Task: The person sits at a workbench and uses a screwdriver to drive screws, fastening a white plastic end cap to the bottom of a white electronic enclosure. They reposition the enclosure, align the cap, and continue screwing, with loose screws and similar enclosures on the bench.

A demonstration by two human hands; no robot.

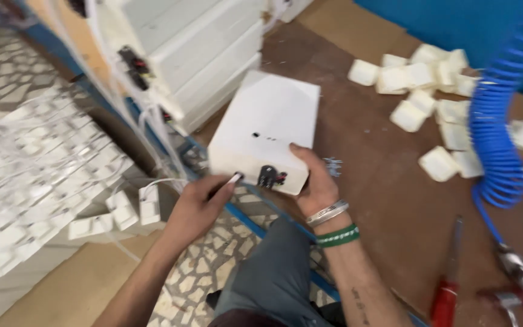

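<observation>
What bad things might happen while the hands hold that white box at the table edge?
The white box sits at the table's edge, gripped only by the right hand, so it might slip off. The left hand pinches a thin white cable by the black socket; tugging could perhaps bend or loosen it.

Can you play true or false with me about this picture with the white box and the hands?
1. The right hand grips the near edge of the white box. True.
2. The left hand is empty. False: it pinches a thin white-tipped piece against the box's front.
3. The coiled hose is red. False: it is blue.
4. Small cream blocks lie scattered on the brown table. True.
5. A red-handled tool lies on the table. True.
</observation>
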